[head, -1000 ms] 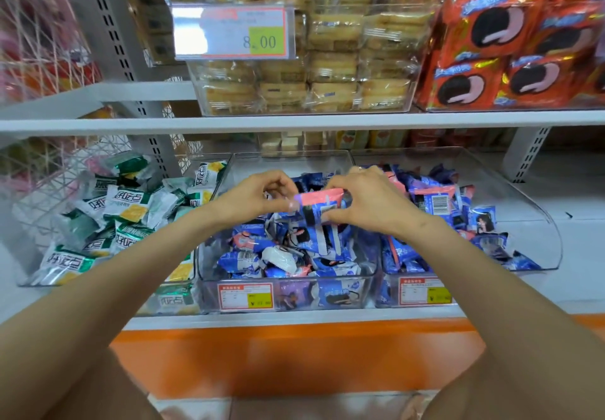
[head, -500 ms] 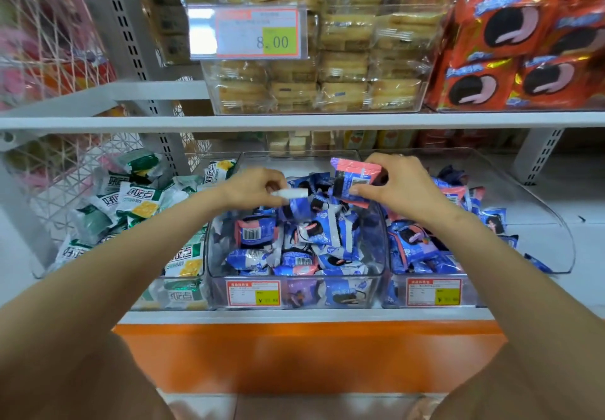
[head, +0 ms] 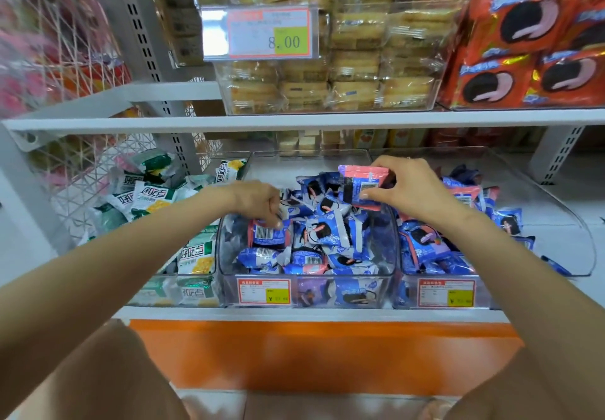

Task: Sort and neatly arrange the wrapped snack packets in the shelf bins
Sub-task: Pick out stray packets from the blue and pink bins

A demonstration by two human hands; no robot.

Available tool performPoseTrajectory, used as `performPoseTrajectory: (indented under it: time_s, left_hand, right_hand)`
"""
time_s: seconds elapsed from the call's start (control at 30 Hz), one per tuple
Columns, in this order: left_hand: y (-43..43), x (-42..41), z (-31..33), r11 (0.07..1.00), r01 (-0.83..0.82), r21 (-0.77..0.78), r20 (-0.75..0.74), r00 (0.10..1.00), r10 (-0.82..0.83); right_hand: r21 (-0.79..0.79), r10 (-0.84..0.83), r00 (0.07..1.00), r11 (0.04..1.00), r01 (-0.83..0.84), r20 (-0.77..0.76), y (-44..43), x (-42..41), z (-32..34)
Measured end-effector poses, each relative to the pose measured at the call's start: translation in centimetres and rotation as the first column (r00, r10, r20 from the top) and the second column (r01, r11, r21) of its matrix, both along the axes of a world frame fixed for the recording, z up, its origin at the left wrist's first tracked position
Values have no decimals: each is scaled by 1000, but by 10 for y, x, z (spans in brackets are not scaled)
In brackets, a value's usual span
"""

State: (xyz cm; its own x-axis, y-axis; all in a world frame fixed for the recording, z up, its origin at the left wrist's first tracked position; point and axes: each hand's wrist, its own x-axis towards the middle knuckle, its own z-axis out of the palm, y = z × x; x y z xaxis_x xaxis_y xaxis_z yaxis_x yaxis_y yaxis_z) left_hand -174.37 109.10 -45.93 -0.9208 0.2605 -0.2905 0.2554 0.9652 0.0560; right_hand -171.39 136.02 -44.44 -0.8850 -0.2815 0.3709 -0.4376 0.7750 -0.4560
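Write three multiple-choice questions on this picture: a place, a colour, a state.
1. The left hand reaches into: A the wire basket; B the middle bin; C the upper shelf.
2. The packets in the left bin are: A green and white; B orange; C black.
3. The pink-and-blue packet in the right hand is: A in a bin; B held up, pinched; C on the floor.
B: its fingertips are down inside it. A: green-white wrappers show. B: thumb and fingers grip it above the bin.

The bins (head: 307,292) are clear, glossy plastic. The snack packets (head: 327,233) look like shiny, crinkled film, and the shelf (head: 294,123) is smooth white-painted metal.
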Motion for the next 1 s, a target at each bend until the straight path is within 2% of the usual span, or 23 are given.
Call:
performPoseTrajectory:
  time_s: [0.03,0.1,0.17,0.23,0.3,0.33,0.4,0.43,0.5,0.6,0.7,0.77,0.83,0.87,0.93,1.0]
  left_hand:
    - [1,6,-3,993,19,-112,43,999,-14]
    - [0,11,-11,961,53,-271,-7,998,-57]
    - [2,15,-9,964,51,-262,-123,989,-86]
    - [7,17,5,995,27,-98,-232,972,-49]
    - [19,21,25,984,52,168,-331,944,6]
    - [29,23,34,944,89,318,-358,933,33]
    - [52,29,46,790,153,594,-315,948,53]
    - [65,32,49,714,166,680,-265,964,29]
    - [91,38,47,630,214,747,-225,972,-63]
    - [126,37,36,606,314,731,-269,949,-167]
    - [153,34,27,683,401,611,-368,907,-203]
    - [167,32,24,710,395,582,-388,903,-184]
    - [179,31,21,723,365,587,-373,914,-159]
    - [184,30,19,758,364,541,-388,908,-159]
    - [193,27,11,858,382,344,-471,860,-194]
    - [200,25,4,905,371,207,-528,822,-216]
  right_hand:
    - [-4,-2,1000,1000,2,1,0,0,0]
    - [-39,-17,1000,999,17,-4,-1,1,0]
    - [-99,-43,999,994,41,-19,-1,2,4]
    - [-154,-90,996,984,87,-14,3,1,9]
    - [-220,-142,990,966,139,3,14,0,15]
    - [-257,-155,988,954,152,10,22,-1,17]
    - [-285,-172,985,943,171,22,38,-1,22]
    - [-280,-177,984,943,180,39,46,-1,24]
    - [-274,-178,977,940,205,119,63,-2,25]
    - [-322,-177,958,915,245,224,94,-5,22]
    - [-322,-149,938,912,253,314,119,7,23]
    - [-214,-143,917,948,235,372,133,17,23]
    - [0,-195,890,977,214,411,139,24,19]
    - [112,-253,874,968,227,414,140,23,14]
    - [263,-385,844,916,302,374,139,21,4]
    - [286,-446,832,887,362,331,139,18,-5]
